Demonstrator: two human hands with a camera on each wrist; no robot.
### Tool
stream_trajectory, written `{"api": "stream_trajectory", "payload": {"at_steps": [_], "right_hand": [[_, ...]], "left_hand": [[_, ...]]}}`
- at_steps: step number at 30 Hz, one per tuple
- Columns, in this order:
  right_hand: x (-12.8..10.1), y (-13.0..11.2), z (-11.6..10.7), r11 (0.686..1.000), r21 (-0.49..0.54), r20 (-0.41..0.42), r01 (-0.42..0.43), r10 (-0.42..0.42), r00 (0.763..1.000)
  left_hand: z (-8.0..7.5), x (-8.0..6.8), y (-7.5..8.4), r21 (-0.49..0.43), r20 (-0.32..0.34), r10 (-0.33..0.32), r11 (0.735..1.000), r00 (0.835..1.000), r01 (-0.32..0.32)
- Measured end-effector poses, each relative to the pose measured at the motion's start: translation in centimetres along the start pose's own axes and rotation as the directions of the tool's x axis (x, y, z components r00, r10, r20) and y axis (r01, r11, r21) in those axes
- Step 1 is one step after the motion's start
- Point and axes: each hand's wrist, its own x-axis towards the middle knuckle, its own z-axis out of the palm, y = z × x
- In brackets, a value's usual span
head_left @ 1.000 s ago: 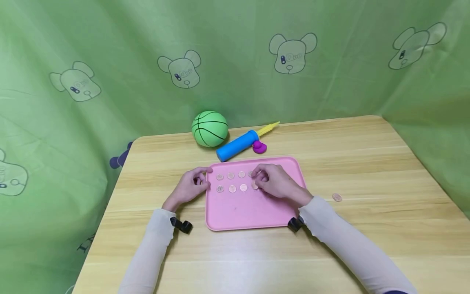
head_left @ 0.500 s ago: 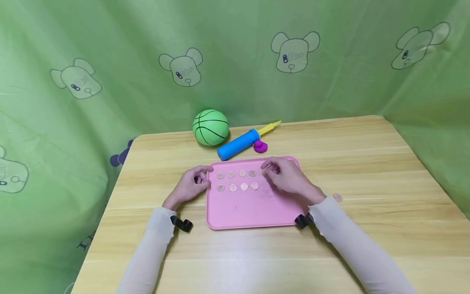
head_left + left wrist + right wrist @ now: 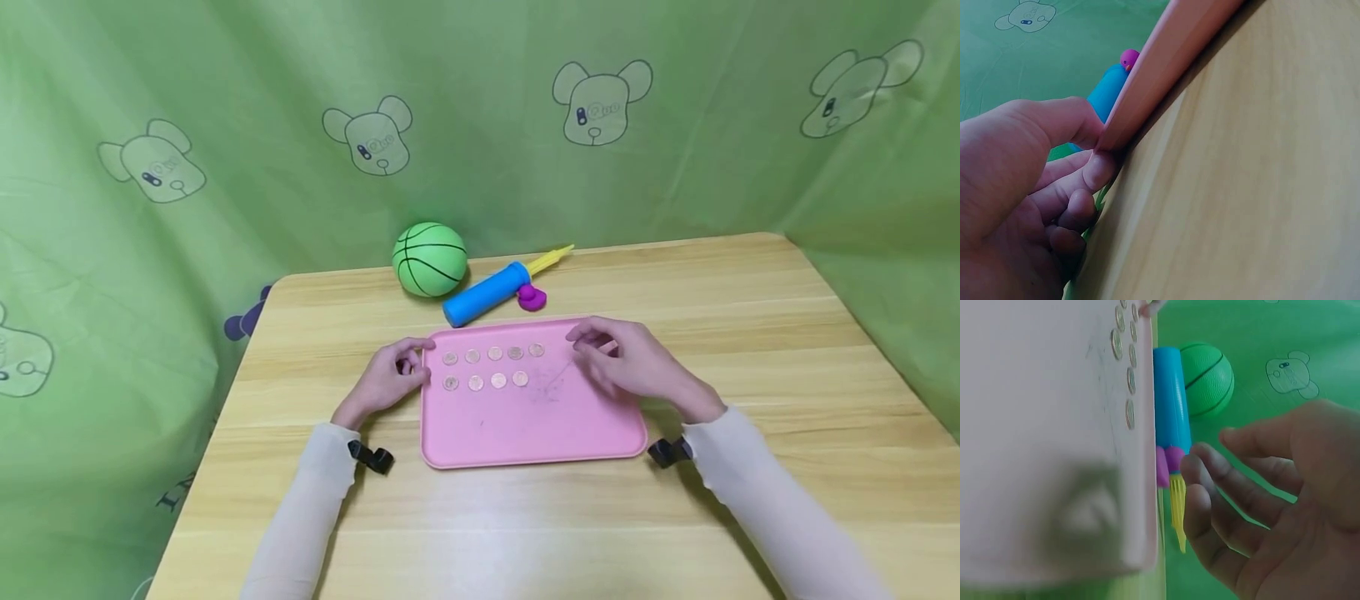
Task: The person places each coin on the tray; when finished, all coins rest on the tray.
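Nine coins (image 3: 492, 367) lie in two rows at the upper left of the pink tray (image 3: 525, 425), five in the back row and four in the front, in the middle of the head view. Half a second ago the back row showed four clear coins with the right hand over a fifth; a second ago that hand covered the right ends of both rows. Now the right hand (image 3: 637, 367) is off the rows and hangs over the tray's upper right corner, fingers loosely curled and spread, holding nothing, as the right wrist view (image 3: 1254, 506) confirms. By that reading, a coin has just been set down and the front row is one short of the back. The single coin that lay on the table to the right of the tray in the earlier frames is now hidden, apparently behind the right wrist.

The left hand (image 3: 390, 379) has not shifted: thumb and forefinger pinch the tray's left rim, seen close in the left wrist view (image 3: 1035, 181).

Behind the tray, toward the top of the table (image 3: 750, 333), sit a green ball (image 3: 429, 259) and a blue pump (image 3: 487, 294) with a yellow tip, against a green curtain (image 3: 225, 100).
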Motion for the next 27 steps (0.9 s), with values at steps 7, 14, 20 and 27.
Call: {"api": "stream_trajectory", "payload": {"at_steps": [7, 14, 20, 27], "right_hand": [[-2.5, 1.4, -2.0, 0.998, -0.060, -0.064, 0.029, -0.032, 0.997], [-4.3, 3.9, -4.1, 0.989, -0.141, -0.133, 0.040, -0.059, 0.989], [-5.1, 5.7, -4.8, 0.984, -0.175, -0.140, 0.042, -0.067, 0.988], [-7.2, 7.4, -5.2, 0.988, -0.154, -0.090, 0.030, -0.044, 0.995]], "left_hand": [[0.3, -0.1, 0.1, 0.002, 0.003, -0.005, 1.000, 1.000, 0.005], [0.4, 0.1, 0.0, -0.001, 0.010, -0.003, 1.000, 1.000, 0.004], [-0.1, -0.2, -0.2, 0.007, -0.011, -0.016, 1.000, 1.000, 0.016], [-0.1, 0.0, -0.1, 0.008, 0.000, -0.011, 1.000, 1.000, 0.011]]}}
